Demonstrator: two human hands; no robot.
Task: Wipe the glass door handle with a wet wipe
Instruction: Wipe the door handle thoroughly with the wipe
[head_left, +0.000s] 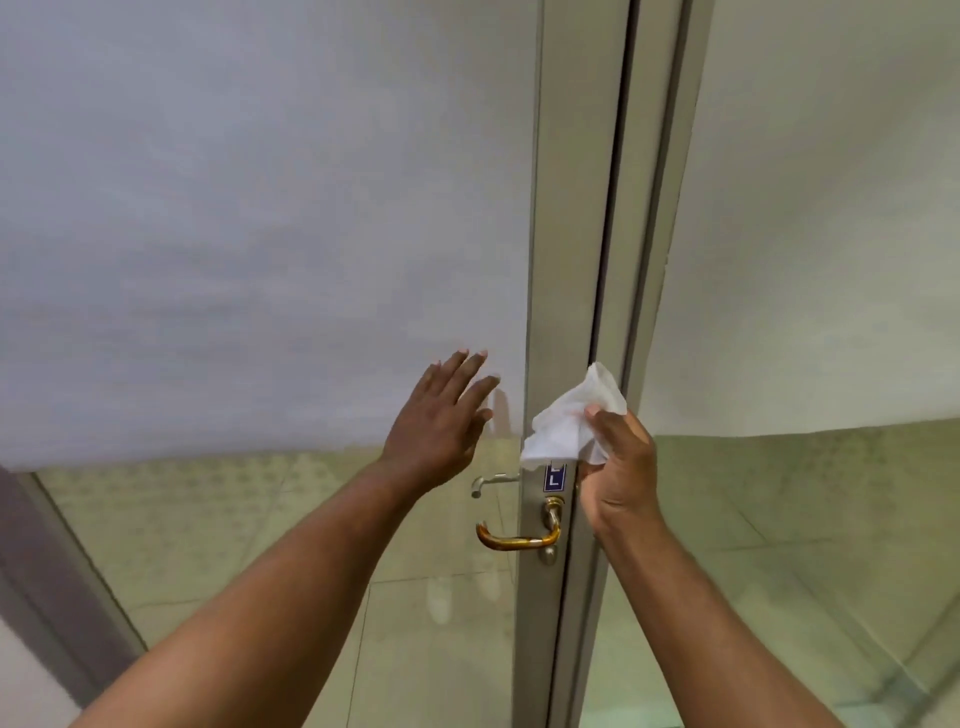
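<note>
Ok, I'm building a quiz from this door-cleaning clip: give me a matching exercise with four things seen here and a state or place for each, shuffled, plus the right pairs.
Column one:
1. left hand
2. right hand
3. wet wipe
4. brass door handle

Column two:
A. crumpled and white, held in front of the door frame above the handle
B. open, fingers spread, at the frosted glass
C. not touched by either hand, below the wipe
D. closed in a grip on the wipe

Pairs: 1-B, 2-D, 3-A, 4-C
</note>
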